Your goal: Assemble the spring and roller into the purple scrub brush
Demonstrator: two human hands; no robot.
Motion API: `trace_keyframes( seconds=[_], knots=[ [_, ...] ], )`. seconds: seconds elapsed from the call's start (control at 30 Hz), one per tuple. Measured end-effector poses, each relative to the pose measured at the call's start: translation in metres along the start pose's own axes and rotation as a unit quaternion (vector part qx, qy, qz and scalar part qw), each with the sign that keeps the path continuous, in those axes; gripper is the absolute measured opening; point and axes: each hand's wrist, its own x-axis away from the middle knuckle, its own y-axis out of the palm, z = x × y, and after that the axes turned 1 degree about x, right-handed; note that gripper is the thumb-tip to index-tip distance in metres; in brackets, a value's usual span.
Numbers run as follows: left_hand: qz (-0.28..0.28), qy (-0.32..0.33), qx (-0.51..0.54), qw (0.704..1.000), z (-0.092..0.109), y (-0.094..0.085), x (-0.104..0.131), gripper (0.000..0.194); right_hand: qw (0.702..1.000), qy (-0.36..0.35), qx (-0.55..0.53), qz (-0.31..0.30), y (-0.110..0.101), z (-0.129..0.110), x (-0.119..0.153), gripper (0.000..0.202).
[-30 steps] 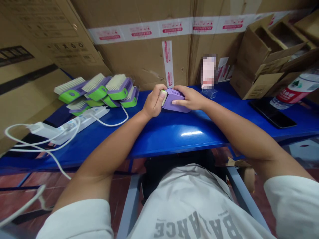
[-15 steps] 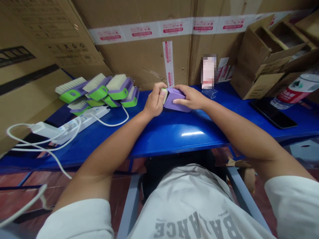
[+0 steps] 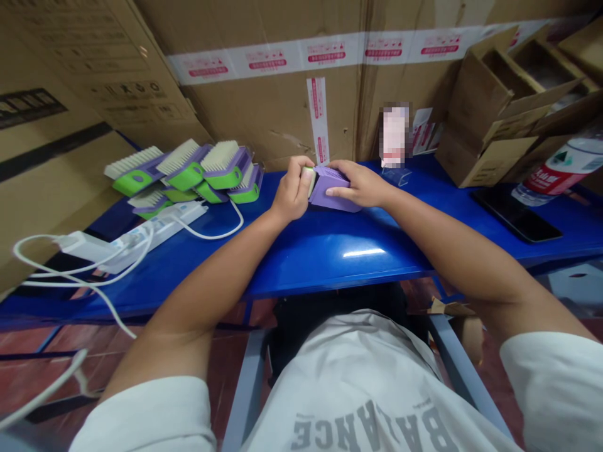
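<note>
Blue surface (image 3: 330, 251), cardboard cartons behind. Left hand (image 3: 289, 194) and right hand (image 3: 360, 185) both closed in a grip on one purple brush (image 3: 330, 188), low over the surface. Left of the grip: pile of purple-green brushes (image 3: 188, 172), white power strip (image 3: 151, 232). Right: black phone (image 3: 516, 216), water bottle (image 3: 560, 166).

The person wears a white short-sleeved T-shirt (image 3: 358, 389). Grey block letters cross its chest. Both forearms are bare below the sleeves.
</note>
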Motion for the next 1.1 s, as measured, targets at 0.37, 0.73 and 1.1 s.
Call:
trace_keyframes(
  seconds=[0.37,0.73,1.1],
  knots=[
    [-0.023,0.043,-0.014,0.999,-0.009,-0.004,0.000,0.067,1.000,0.002,0.001,-0.004,0.003,-0.002,0.000,0.093],
    [0.025,0.004,0.003,1.000,-0.003,-0.002,-0.001,0.062,1.000,-0.006,-0.008,-0.002,0.003,0.000,0.000,0.097],
    [-0.038,0.044,-0.057,0.997,-0.029,-0.005,0.002,0.106,1.000,0.001,-0.009,0.006,0.005,0.000,-0.001,0.099]
  ],
)
